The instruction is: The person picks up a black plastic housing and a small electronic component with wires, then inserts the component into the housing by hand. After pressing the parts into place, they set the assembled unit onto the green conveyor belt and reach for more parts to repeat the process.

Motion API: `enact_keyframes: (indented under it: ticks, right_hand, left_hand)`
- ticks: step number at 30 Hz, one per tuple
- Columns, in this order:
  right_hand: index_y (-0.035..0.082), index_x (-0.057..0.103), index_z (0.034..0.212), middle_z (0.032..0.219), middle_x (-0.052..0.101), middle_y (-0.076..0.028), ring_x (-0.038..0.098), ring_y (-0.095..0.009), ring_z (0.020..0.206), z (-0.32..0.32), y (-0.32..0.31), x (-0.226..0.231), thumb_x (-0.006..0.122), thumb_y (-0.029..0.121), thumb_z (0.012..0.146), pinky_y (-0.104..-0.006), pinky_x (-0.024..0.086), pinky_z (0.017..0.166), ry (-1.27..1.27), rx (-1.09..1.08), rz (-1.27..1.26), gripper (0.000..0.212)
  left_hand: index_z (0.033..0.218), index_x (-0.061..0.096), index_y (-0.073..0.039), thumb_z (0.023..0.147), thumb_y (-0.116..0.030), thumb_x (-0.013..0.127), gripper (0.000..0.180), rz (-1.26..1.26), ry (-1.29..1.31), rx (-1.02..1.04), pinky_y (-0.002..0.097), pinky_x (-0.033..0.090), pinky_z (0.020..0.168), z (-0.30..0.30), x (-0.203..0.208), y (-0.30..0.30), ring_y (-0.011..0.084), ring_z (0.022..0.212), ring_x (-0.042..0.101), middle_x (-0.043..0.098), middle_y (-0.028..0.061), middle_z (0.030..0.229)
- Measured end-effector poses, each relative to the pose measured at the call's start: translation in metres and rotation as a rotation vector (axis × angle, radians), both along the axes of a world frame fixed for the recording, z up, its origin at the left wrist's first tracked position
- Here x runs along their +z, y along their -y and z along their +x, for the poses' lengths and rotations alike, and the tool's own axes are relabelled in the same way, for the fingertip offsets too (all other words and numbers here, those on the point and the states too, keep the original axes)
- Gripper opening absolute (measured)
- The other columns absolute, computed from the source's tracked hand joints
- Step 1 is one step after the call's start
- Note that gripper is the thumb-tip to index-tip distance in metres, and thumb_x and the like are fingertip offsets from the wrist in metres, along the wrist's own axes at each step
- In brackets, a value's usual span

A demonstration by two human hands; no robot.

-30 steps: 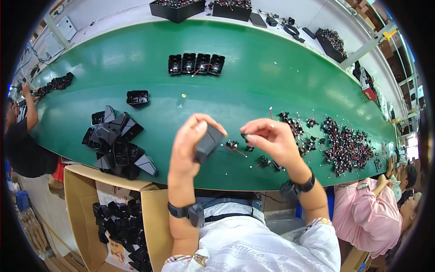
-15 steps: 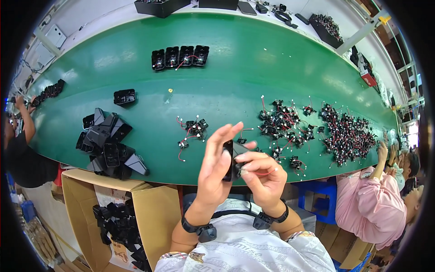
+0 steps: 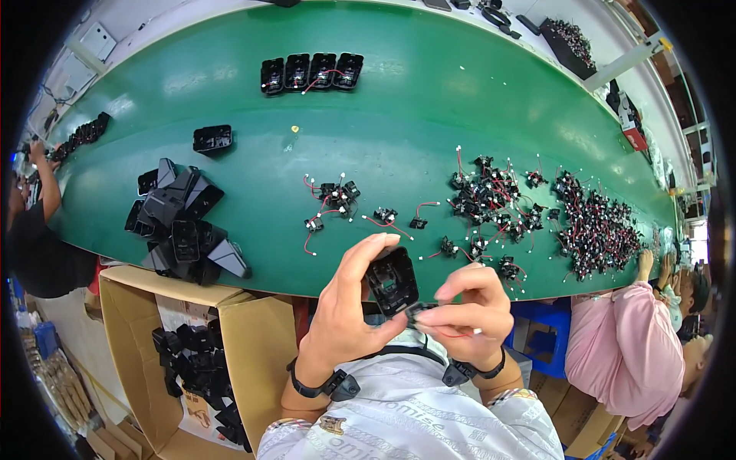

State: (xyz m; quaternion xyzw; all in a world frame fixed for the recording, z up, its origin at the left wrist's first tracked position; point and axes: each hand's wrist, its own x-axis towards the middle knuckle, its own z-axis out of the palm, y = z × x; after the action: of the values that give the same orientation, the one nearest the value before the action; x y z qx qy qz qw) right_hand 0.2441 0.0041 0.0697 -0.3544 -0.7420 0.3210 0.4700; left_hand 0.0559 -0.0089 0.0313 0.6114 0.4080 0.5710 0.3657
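Where right hand (image 3: 477,316) pinches, component (image 3: 418,312) partly hidden

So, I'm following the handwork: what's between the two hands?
Between the left hand and right hand, the head view shows an open black housing and, near its lower edge, a small dark part, blurred.

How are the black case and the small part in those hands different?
The black case is bigger than the small part. The black case is a hollow, open shell; the small part seems to have a red wire. The left hand holds the black case; the right hand pinches the small part. Both look dark.
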Motion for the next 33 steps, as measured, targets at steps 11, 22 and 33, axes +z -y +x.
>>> enact_keyframes:
  ticks: [11,22,33]
  right_hand:
    - [0.009,0.076,0.092,0.09,0.066,-0.002,0.059,-0.023,0.077,-0.004,-0.007,0.002,0.082,-0.002,0.06,-0.0322,0.051,0.065,0.39,-0.016,0.222,0.034]
    - [-0.002,0.073,0.098,0.099,0.064,-0.009,0.058,-0.023,0.078,0.007,-0.023,0.024,0.072,0.005,0.06,-0.0332,0.052,0.065,0.544,0.279,0.328,0.038]
    - [0.0,0.072,0.091,0.097,0.063,-0.009,0.057,-0.022,0.076,0.002,-0.028,0.018,0.072,0.008,0.065,-0.0326,0.049,0.063,0.567,0.365,0.326,0.028]
  left_hand:
    - [0.145,0.047,-0.002,0.069,0.001,0.084,0.086,-0.115,-0.152,-0.072,0.0267,0.051,0.062,-0.006,0.005,0.004,0.024,0.104,0.064,0.054,0.017,0.141]
    - [0.145,0.049,-0.003,0.069,0.002,0.084,0.084,-0.259,-0.08,-0.163,0.0259,0.05,0.06,-0.009,0.007,0.003,0.019,0.093,0.064,0.059,0.0144,0.138]
    - [0.139,0.056,-0.005,0.066,0.004,0.084,0.079,-0.277,-0.129,-0.217,0.0268,0.05,0.06,-0.012,0.017,0.002,0.0179,0.085,0.062,0.06,0.0133,0.135]
